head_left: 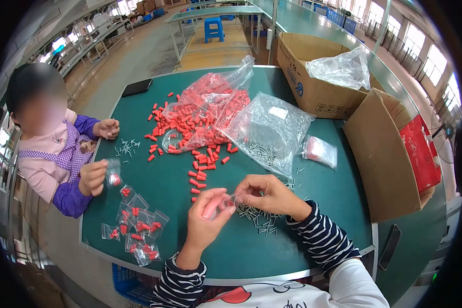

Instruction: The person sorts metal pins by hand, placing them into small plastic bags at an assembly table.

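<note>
My left hand [206, 222] is closed around a small clear plastic bag [225, 203] with something red in it. The fingertips of my right hand [266, 194] pinch at the bag's other edge. Just under my right hand lies a loose pile of metal screws [264, 220]. Beyond my left hand, red plastic caps [203, 167] trail back to a large clear bag [210, 97] full of more of them. To its right is another clear bag [267, 126] with screws inside. Filled small bags [138, 226] lie heaped left of my left hand.
Across the green table [313, 241] at left, a co-worker [56, 133] holds a small bag with red inside. Two cardboard boxes [380, 164] stand at the right. A stack of small flat bags [320, 152] and a dark phone-like object [137, 88] lie on the tabletop.
</note>
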`<state>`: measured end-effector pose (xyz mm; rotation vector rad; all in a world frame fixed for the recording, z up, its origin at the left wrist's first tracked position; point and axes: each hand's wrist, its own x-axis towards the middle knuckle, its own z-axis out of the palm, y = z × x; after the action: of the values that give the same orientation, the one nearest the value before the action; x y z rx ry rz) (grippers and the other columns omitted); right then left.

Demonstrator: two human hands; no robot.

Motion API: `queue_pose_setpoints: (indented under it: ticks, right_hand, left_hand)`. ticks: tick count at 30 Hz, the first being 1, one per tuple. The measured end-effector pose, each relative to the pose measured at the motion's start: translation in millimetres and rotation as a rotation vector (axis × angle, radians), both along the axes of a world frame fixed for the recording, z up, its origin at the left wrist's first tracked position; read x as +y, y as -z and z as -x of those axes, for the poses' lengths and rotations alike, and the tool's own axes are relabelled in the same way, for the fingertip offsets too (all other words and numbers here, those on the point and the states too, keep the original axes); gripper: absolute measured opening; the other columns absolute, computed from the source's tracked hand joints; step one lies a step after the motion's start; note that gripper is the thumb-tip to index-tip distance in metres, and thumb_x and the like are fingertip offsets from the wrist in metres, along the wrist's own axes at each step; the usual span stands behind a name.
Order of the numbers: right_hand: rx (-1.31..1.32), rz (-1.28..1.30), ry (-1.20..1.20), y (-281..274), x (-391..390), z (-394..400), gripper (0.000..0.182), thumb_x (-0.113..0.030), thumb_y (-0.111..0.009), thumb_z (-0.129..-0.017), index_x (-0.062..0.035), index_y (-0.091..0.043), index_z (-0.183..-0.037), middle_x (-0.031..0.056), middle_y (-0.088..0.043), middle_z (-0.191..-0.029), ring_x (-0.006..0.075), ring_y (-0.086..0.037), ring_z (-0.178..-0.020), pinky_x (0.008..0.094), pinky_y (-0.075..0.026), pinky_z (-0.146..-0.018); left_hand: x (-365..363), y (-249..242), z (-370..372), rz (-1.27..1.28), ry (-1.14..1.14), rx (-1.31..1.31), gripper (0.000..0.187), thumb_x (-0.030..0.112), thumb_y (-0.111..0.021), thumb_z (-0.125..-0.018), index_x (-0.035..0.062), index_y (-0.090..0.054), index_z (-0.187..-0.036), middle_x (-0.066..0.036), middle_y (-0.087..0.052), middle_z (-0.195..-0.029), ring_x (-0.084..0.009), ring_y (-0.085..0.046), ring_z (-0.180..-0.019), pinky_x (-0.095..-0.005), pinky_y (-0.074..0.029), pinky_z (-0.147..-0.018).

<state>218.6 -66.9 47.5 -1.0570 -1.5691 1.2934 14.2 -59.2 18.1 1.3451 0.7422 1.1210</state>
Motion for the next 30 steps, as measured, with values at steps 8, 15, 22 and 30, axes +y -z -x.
queue_pose_setpoints:
  ticks: [8, 15, 22, 30]
  right_hand:
    - [-0.057, -0.103, 0.022, -0.7, 0.7, 0.4, 0.010, -0.012, -0.071, -0.089, -0.0047, -0.069, -0.095, 0.0004, -0.066, -0.082, 0.0068, -0.060, -0.074, 0.0233, -0.046, -0.061]
    - [-0.042, -0.156, 0.064, -2.6, 0.0, -0.1, 0.008, -0.013, -0.073, -0.088, -0.0064, -0.071, -0.092, 0.0005, -0.063, -0.088, 0.0093, -0.055, -0.076, 0.0241, -0.041, -0.061]
    - [-0.102, -0.206, 0.062, -4.7, -0.8, -3.2, 0.009, -0.011, -0.073, -0.086, -0.0046, -0.070, -0.091, 0.0035, -0.065, -0.088, 0.0143, -0.061, -0.082, 0.0269, -0.046, -0.067]
    - [-0.134, -0.288, -0.036, -17.1, -4.3, -5.1, 0.006, -0.008, -0.072, -0.084, -0.0023, -0.070, -0.086, 0.0095, -0.067, -0.083, 0.0197, -0.065, -0.077, 0.0314, -0.051, -0.070]
  left_hand:
    - [4.7, 5.3, 7.1, -0.022, -0.042, 0.097, 0.014, 0.002, -0.071, -0.088, -0.0031, -0.066, -0.100, -0.006, -0.065, -0.098, -0.0109, -0.064, -0.088, -0.0251, -0.053, -0.080]
    - [3.1, -1.1, 4.3, -0.003, -0.093, 0.122, 0.010, 0.004, -0.073, -0.087, -0.0011, -0.067, -0.094, -0.002, -0.065, -0.090, -0.0063, -0.058, -0.078, -0.0210, -0.047, -0.069]
    - [7.2, 10.6, 8.5, -0.268, -0.053, 0.231, 0.010, 0.000, -0.073, -0.085, -0.0014, -0.066, -0.092, -0.004, -0.062, -0.092, -0.0071, -0.056, -0.079, -0.0214, -0.047, -0.069]
    - [4.6, 4.8, 3.3, -0.278, -0.006, 0.178, 0.013, -0.003, -0.074, -0.083, -0.0009, -0.069, -0.095, -0.007, -0.063, -0.101, -0.0109, -0.060, -0.084, -0.0226, -0.049, -0.072]
